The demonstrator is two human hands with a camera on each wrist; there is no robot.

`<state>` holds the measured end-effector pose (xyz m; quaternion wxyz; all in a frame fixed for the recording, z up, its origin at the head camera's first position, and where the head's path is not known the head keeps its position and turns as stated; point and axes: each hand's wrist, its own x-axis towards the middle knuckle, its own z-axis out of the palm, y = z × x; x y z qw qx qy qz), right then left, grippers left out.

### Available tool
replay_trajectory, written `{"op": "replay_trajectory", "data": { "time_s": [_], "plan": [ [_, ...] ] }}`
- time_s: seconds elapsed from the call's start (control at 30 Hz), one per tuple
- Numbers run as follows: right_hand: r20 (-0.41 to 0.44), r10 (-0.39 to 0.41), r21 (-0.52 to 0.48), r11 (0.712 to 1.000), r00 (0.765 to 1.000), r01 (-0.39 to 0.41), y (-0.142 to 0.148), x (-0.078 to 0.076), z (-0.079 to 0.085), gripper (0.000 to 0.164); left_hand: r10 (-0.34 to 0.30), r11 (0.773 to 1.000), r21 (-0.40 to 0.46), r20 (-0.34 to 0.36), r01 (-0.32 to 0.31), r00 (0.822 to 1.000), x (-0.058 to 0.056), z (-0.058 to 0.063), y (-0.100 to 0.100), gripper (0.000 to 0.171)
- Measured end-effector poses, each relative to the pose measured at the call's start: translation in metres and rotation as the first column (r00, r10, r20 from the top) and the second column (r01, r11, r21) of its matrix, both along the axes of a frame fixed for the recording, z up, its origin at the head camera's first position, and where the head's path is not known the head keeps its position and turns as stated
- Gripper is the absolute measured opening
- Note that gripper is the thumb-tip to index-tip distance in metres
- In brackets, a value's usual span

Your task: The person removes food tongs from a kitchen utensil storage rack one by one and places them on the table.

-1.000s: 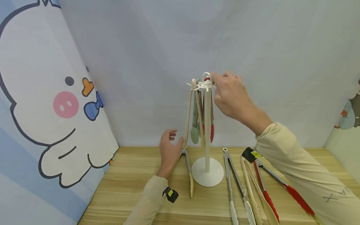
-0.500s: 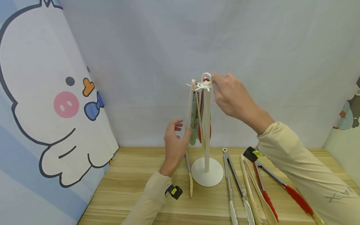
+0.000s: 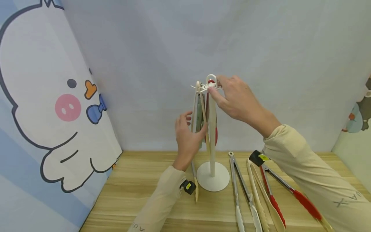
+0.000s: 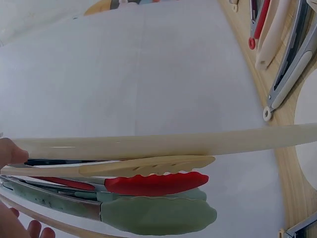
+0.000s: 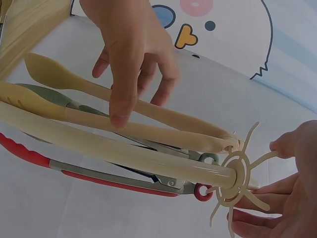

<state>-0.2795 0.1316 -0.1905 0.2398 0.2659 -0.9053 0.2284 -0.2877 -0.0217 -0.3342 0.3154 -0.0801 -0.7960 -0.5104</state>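
A cream stand (image 3: 212, 138) with a hooked top ring (image 5: 225, 193) carries beige tongs (image 5: 173, 135), green-tipped tongs (image 4: 158, 215) and red-tipped tongs (image 4: 153, 183), all hanging head down. My left hand (image 3: 186, 138) reaches round the spread beige tongs, its thumb on the near arm and its fingers past the other arm. At the top, my right hand (image 3: 239, 98) holds the stand by its hooks; in the right wrist view the thumb presses one hook while the fingers curl under others.
On the wooden table (image 3: 130, 193) right of the stand's round base (image 3: 213, 185) lie white-tipped tongs (image 3: 235, 187), another beige pair (image 3: 256, 193) and red tongs (image 3: 272, 196). Yellow-tipped tongs (image 3: 196, 188) lie left of the base. A grey cloth (image 3: 150, 64) hangs behind.
My left hand has risen and moved right, from beside the hanging beige tongs to around them. The hanging red tongs have shifted left as the top ring turned under my right hand.
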Motion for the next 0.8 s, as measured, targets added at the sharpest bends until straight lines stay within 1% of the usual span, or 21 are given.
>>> {"op": "replay_trajectory", "data": {
  "time_s": [0.17, 0.33, 0.5, 0.63, 0.8],
  "plan": [
    [0.010, -0.011, 0.009, 1.000, 1.000, 0.011, 0.000, 0.000, 0.000, 0.034, 0.061, 0.998, -0.030, 0.061, -0.059, 0.996, -0.005, -0.001, 0.008, 0.059],
    [-0.007, -0.018, 0.016, 1.000, 1.000, 0.018, 0.000, 0.000, 0.000, 0.031, 0.114, 0.993, -0.052, 0.093, -0.109, 0.989, -0.008, -0.003, 0.011, 0.059],
    [-0.023, -0.018, 0.018, 1.000, 1.000, 0.018, -0.001, -0.001, -0.001, 0.030, 0.158, 0.985, -0.083, 0.099, -0.150, 0.983, -0.008, -0.004, 0.011, 0.057],
    [-0.035, -0.014, 0.021, 1.000, 0.999, 0.014, -0.001, -0.001, -0.001, 0.030, 0.188, 0.980, -0.088, 0.088, -0.180, 0.978, -0.008, -0.004, 0.013, 0.056],
    [-0.044, -0.016, 0.030, 0.999, 0.999, 0.017, -0.001, -0.001, -0.001, 0.028, 0.208, 0.976, -0.086, 0.069, -0.202, 0.976, -0.010, -0.007, 0.014, 0.056]
  ]
}}
